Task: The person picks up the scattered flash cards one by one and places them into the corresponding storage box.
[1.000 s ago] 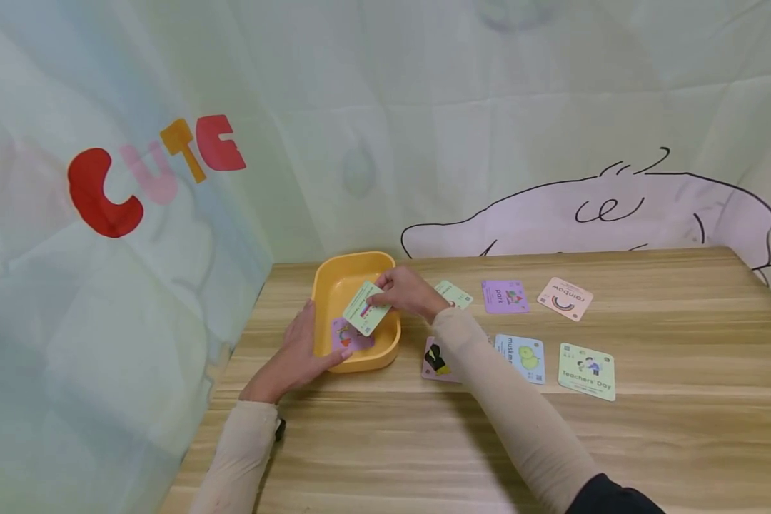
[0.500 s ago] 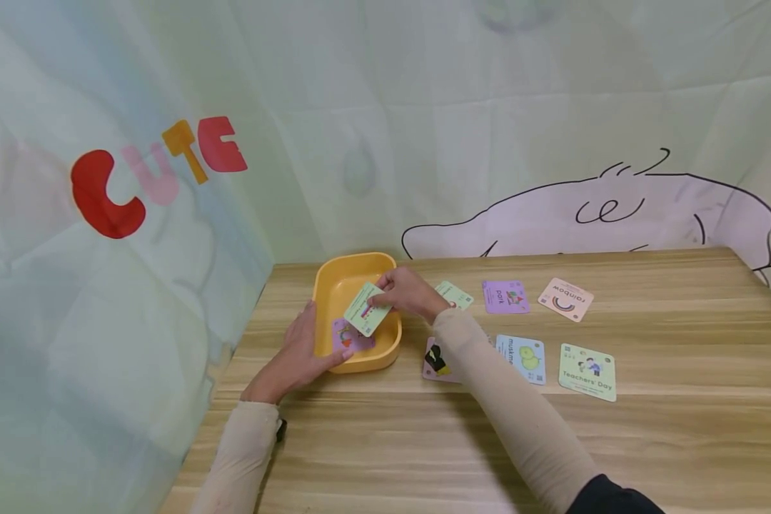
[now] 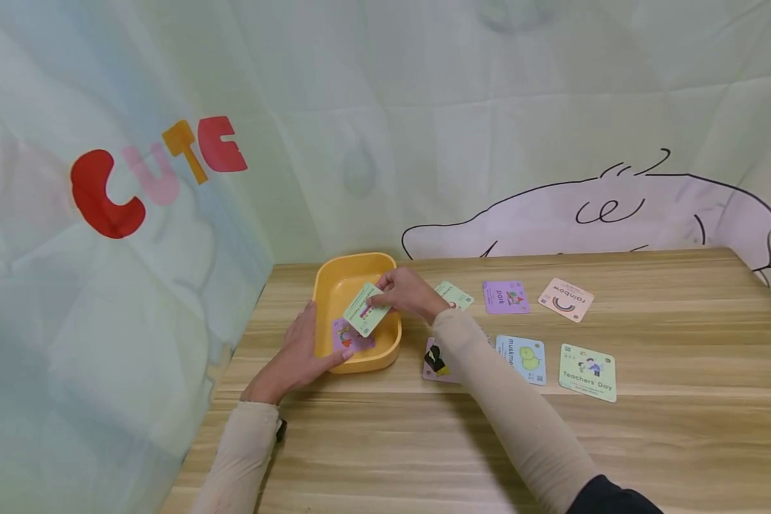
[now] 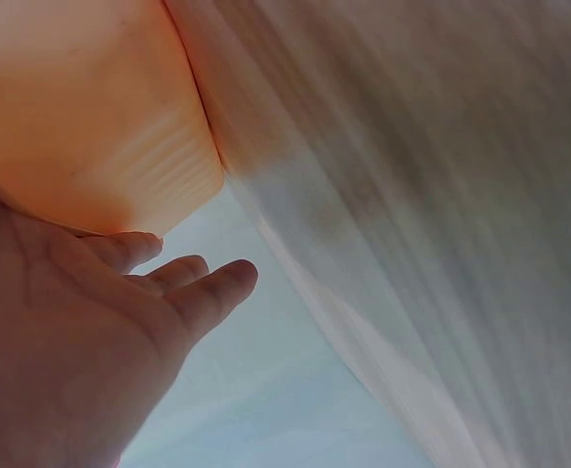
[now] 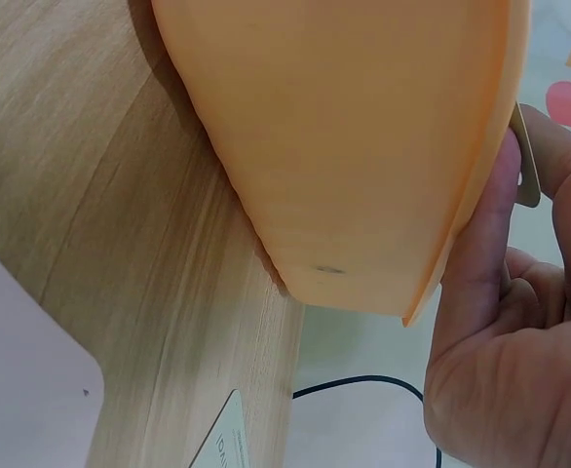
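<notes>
My right hand (image 3: 407, 291) pinches a light green picture card (image 3: 365, 310) over the yellow plastic tray (image 3: 392, 350). The card is tilted, its lower corner overlapping a purple picture card (image 3: 345, 338) inside the tray. In the right wrist view, thumb and finger hold the card's edge (image 5: 526, 166) just beyond the tray's rim. My left hand (image 3: 293, 357) rests against the tray's left side, its thumb reaching over the near rim. The left wrist view has those fingers stretched out along the tray's outer wall (image 4: 100, 127).
Right of the tray lie several cards: a park card (image 3: 505, 297), a rainbow card (image 3: 565, 300), a muskmelon card (image 3: 528, 360) and a Teachers' Day card (image 3: 587, 373). My right forearm partly covers a pink card (image 3: 437, 360) and sits near a green one (image 3: 455, 295). A printed curtain (image 3: 334, 143) hangs behind.
</notes>
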A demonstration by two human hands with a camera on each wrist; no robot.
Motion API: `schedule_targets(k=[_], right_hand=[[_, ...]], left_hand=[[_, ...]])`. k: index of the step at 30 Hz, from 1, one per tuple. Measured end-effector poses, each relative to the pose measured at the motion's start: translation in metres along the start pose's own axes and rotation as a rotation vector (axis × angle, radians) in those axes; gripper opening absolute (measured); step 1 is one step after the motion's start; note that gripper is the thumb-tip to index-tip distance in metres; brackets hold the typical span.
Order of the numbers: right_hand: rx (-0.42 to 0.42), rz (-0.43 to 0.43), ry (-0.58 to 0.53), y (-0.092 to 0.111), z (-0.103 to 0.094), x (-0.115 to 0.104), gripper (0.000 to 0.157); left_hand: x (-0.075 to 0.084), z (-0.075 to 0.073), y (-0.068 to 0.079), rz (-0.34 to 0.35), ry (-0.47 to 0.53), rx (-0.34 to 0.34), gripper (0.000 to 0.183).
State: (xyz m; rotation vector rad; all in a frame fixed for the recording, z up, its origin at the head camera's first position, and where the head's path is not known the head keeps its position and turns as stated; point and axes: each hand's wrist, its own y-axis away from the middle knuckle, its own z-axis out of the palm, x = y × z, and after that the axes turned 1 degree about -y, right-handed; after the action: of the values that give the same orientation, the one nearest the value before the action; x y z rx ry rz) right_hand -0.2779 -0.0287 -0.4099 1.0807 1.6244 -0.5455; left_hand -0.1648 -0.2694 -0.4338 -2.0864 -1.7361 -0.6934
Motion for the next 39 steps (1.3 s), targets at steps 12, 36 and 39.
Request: schedule_targets(k=[12, 36, 39], right_hand=[[0.004, 0.002, 0.002, 0.0011, 0.0005, -0.0013, 0.019], [0.033, 0.008, 0.032, 0.0027, 0.0017, -0.0014, 0.021], [0.035, 0.013, 0.031, 0.0022, 0.0018, -0.0010, 0.021]], left_hand=[[0.0001, -0.0003, 0.0007, 0.002, -0.003, 0.003, 0.120], [0.0040, -0.0005, 0.0022, 0.027, -0.005, 0.016, 0.116], [0.0039, -0.0004, 0.0022, 0.018, -0.018, 0.010, 0.117]])
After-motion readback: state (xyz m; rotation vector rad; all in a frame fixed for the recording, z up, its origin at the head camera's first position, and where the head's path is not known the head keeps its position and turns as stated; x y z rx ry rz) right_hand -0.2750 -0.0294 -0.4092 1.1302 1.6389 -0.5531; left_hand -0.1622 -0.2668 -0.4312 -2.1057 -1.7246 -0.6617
